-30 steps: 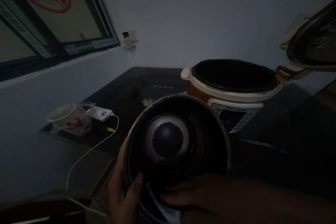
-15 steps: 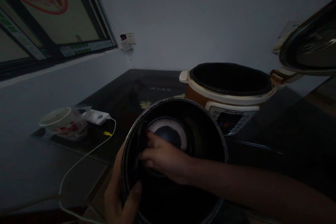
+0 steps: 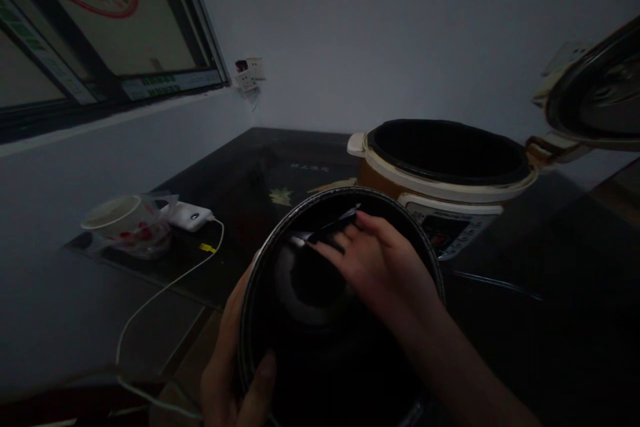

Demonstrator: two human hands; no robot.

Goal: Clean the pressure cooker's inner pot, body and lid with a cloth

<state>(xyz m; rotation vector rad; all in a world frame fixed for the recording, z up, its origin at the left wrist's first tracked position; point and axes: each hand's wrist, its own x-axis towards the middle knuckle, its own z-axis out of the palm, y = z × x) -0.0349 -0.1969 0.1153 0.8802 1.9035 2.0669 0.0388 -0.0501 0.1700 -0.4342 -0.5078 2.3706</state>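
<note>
My left hand (image 3: 235,373) grips the near left rim of a dark round inner pot (image 3: 295,347), thumb over the edge. The pot is tilted toward me, so I look into it and see a pale ring on its bottom. My right hand (image 3: 380,267) is inside the pot, fingers together and pressed against the far inner wall. A thin dark cloth-like thing (image 3: 330,227) lies under its fingertips, too dim to name. Behind the pot stands an open rice cooker (image 3: 450,180), its cavity dark and its lid (image 3: 595,87) raised at the right.
The cooker stands on a dark glossy tabletop (image 3: 250,180). At the left lie a white power bank (image 3: 189,217) with a white cable (image 3: 160,293) and a cup in a plastic wrap (image 3: 125,223). A window (image 3: 100,20) and a wall socket (image 3: 250,73) are at upper left.
My right hand has gone from the near rim into the pot, then swept from the left inner wall to the far inner wall. My left hand keeps its hold on the rim.
</note>
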